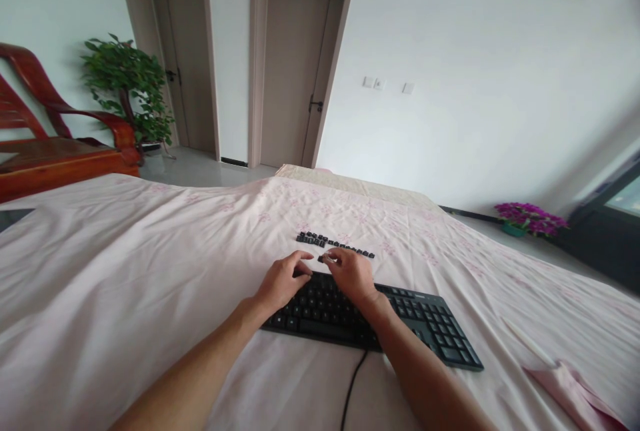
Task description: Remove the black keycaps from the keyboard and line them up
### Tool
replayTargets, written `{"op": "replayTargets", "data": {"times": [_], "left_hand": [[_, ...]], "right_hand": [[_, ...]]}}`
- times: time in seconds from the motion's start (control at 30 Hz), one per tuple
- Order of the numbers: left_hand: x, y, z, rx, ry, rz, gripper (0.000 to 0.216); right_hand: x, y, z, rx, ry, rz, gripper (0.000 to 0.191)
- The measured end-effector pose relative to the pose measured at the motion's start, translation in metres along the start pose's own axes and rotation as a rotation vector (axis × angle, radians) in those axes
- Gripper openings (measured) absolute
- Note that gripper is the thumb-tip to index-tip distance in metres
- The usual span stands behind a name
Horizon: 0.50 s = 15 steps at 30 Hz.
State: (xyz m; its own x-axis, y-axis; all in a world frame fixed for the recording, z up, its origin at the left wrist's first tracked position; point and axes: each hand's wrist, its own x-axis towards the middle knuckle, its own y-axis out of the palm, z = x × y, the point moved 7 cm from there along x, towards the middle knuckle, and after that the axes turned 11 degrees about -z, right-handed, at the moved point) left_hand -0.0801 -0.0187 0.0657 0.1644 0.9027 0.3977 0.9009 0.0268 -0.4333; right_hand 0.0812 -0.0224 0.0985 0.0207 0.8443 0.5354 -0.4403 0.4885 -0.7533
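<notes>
A white-walled room with two closed doors point(293, 64), a potted plant point(127, 84) and a wooden chair point(60, 157) is seen behind a wide surface covered by a pink flowered cloth point(150, 271). A black keyboard point(425, 324) is laid flat on the cloth just before the person, its cable point(353, 384) trailing towards the near edge. Just beyond it, loose keycaps point(335, 242) are set out in a tidy row, probably so that their order is kept and none is lost in the folds. The left hand point(283, 281) is rested on the keyboard's far edge with its fingers curled, seemingly to steady the board; whether anything is held beneath them cannot be told. The right hand point(353, 274) is placed beside it, its fingertips drawn narrowly together on a small dark piece point(323, 258), apparently a keycap, held between the keyboard and the row.
</notes>
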Motion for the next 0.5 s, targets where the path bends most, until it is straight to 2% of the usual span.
{"op": "replayTargets", "data": {"times": [0.07,0.17,0.3,0.5], "left_hand": [[0.000,0.000,-0.001,0.004,0.012,0.010,0.032],[0.000,0.002,0.000,0.022,0.026,0.030,0.026],[0.001,0.003,0.003,0.036,0.034,0.031,0.024],[0.002,0.002,0.002,0.050,0.037,0.031,0.023]], "right_hand": [[0.015,0.003,-0.022,-0.085,0.155,0.013,0.023],[0.033,0.014,-0.046,-0.171,0.259,0.075,0.023],[0.047,0.032,-0.059,-0.233,0.291,0.139,0.022],[0.055,0.045,-0.060,-0.243,0.275,0.160,0.022]]}}
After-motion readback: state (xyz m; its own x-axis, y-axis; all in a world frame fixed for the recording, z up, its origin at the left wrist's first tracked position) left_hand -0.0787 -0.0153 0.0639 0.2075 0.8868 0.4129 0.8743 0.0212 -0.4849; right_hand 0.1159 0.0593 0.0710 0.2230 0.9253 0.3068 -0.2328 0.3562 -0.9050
